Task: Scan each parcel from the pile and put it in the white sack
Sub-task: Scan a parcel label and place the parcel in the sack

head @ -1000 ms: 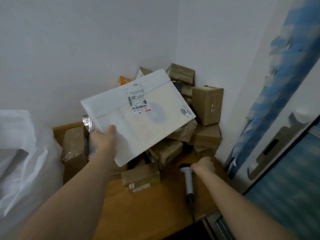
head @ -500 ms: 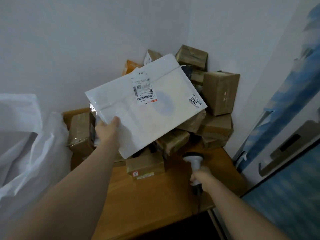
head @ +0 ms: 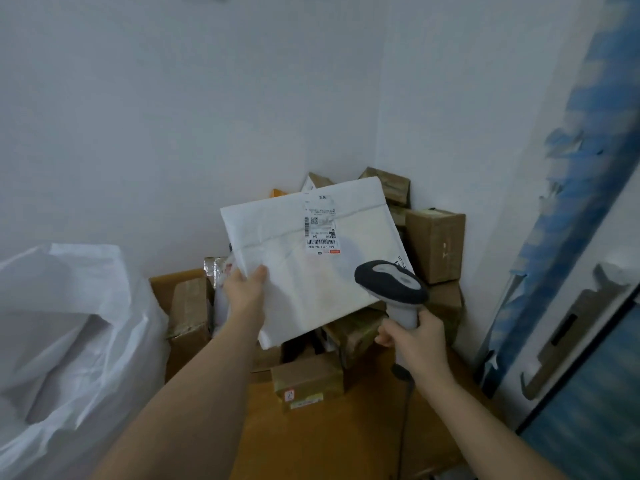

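Right hand (head: 417, 336), gripping the scanner (head: 391, 282), has risen off the table (head: 346, 438) to the white parcel (head: 311, 258) pinched by the left hand (head: 244, 289); white sack (head: 69, 327) gapes left.

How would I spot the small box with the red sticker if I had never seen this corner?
Start at the wooden table in the corner of the room, where brown parcels are heaped against the walls. At the near edge of that heap, below the white mailer held in the left hand, sits the small cardboard box. It alone shows a little red and white sticker on its near face.
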